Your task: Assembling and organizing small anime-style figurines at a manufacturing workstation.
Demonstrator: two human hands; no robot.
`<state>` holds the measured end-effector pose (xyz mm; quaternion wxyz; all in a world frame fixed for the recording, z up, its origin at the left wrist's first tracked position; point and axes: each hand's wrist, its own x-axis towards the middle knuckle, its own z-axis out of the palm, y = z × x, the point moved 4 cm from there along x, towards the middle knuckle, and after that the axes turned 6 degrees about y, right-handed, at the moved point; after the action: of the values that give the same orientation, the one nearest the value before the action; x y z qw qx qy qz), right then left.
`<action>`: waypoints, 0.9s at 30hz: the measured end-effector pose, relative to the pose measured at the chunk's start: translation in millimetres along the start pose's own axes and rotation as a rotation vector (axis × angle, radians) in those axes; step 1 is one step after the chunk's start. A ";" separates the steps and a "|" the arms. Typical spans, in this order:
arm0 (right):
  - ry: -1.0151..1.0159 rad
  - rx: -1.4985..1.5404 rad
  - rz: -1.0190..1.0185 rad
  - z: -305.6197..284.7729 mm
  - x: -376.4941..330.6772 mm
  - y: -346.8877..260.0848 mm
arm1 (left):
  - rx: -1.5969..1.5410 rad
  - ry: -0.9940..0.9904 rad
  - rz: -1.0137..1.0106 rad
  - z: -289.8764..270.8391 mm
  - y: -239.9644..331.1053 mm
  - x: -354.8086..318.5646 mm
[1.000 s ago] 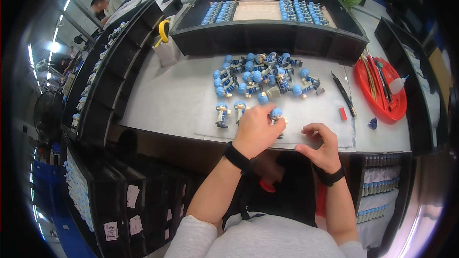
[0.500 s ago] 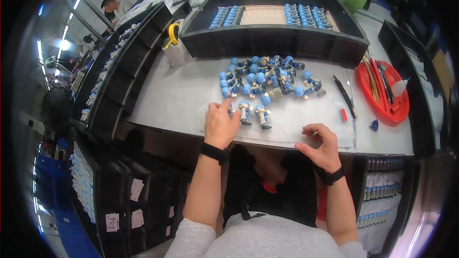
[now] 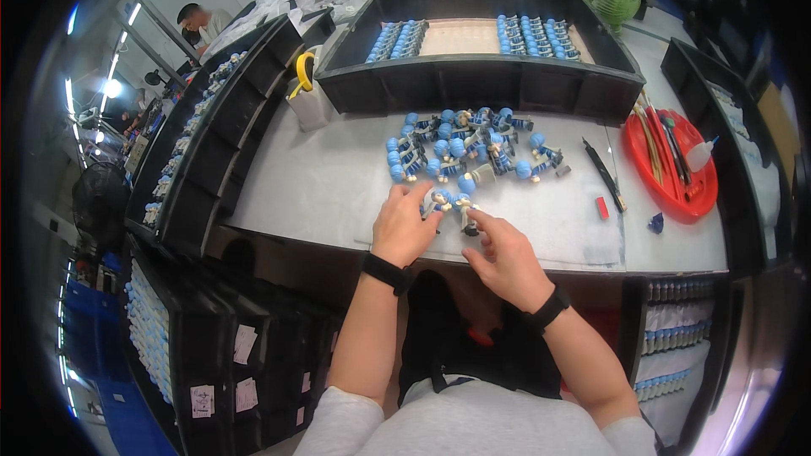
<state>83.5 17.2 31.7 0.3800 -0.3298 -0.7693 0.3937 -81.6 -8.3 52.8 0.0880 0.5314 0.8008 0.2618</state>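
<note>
My left hand (image 3: 405,224) is at the near edge of the figurine group, with thumb and fingers curled round a small blue-haired figurine (image 3: 440,200); part of it is hidden by the fingers. Just to the right lies a second such figurine (image 3: 464,213). The index finger of my right hand (image 3: 509,262) reaches this one's side, while its thumb stays apart below. Beyond both hands a pile of several similar blue-haired figurines (image 3: 456,148) lies on the grey worktop (image 3: 296,194). Nearest in the pile is a figurine with a pale base part (image 3: 469,183).
A black tray (image 3: 481,84) with rows of figurines stands behind the pile. At right are a black-handled tool (image 3: 604,173), a small red block (image 3: 601,208) and a red dish (image 3: 714,177) with brushes and a bottle. Left stands a white container (image 3: 312,107) with yellow-handled scissors.
My right hand has moved left and forward from the table edge to the nearer figurines. My left hand has shifted slightly right, and the front figurines are now closer together.
</note>
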 end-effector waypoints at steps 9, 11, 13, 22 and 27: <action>-0.043 0.063 -0.021 3.4 6.2 -4.8 | 0.035 -0.045 0.097 -8.3 19.7 -3.5; -0.066 0.225 0.332 -13.9 2.3 6.9 | 0.109 -0.090 0.074 -7.8 30.7 -6.9; 0.028 0.141 0.342 -36.3 0.9 22.6 | 0.186 -0.074 0.088 -3.5 37.4 -8.7; -0.100 0.461 0.644 -59.8 -0.8 69.2 | 0.244 -0.120 -0.058 18.8 36.3 -0.8; -0.175 0.481 0.687 -52.6 -14.0 81.7 | 0.297 -0.195 -0.140 27.1 32.9 -15.3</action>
<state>151.9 63.1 -21.8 0.2262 -0.4342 -0.5304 0.6920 -37.3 -3.4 44.5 0.1037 0.5042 0.8534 0.0814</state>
